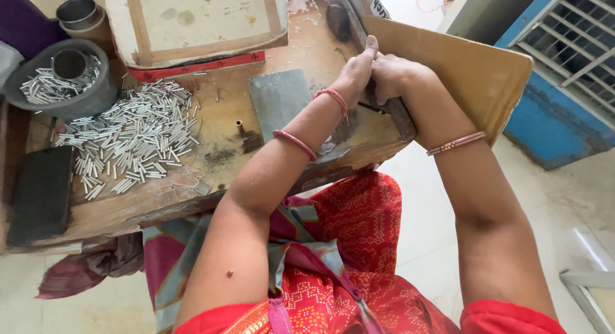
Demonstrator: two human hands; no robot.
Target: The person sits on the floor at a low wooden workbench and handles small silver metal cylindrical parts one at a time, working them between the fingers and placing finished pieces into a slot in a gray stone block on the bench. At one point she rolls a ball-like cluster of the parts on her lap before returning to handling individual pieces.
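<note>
Both arms stretched out; left hand [356,70] and right hand [392,74] clamped together around dark bar [400,116] at bench's [211,180] right edge.

At ten o'clock from my view's centre I see a heap of short silver metal tubes [131,138] spread across the worn wooden desk [211,174]. Further toward ten o'clock sits a grey bowl [61,84] holding more tubes, with a round metal tin [78,13] just beyond it. A dark block [43,193] lies at nine o'clock. A flat grey slab [278,100] rests near centre, and a blue grille [567,58] stands at two o'clock.
</note>
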